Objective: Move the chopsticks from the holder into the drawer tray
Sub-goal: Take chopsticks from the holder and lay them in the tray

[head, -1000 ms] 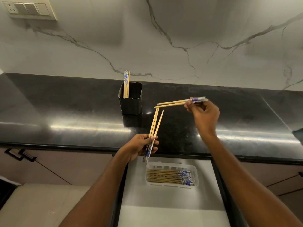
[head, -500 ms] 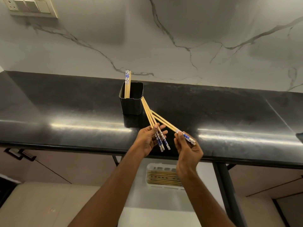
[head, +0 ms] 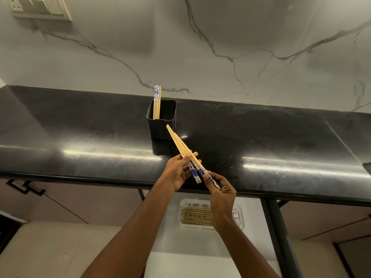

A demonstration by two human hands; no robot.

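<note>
Over the table's (head: 80, 127) front edge, the left hand (head: 176, 171) grips a bunch of chopsticks (head: 180, 145) near their blue-patterned ends, fingers (head: 195, 153) curled round them. The right hand (head: 220, 189) pinches the same ends (plain tips point up toward the holder (head: 160, 127)). A few sticks (head: 157, 101) stand upright in the holder. Others lie flat in the tray (head: 239, 217) in the open drawer (head: 200, 247).
</note>
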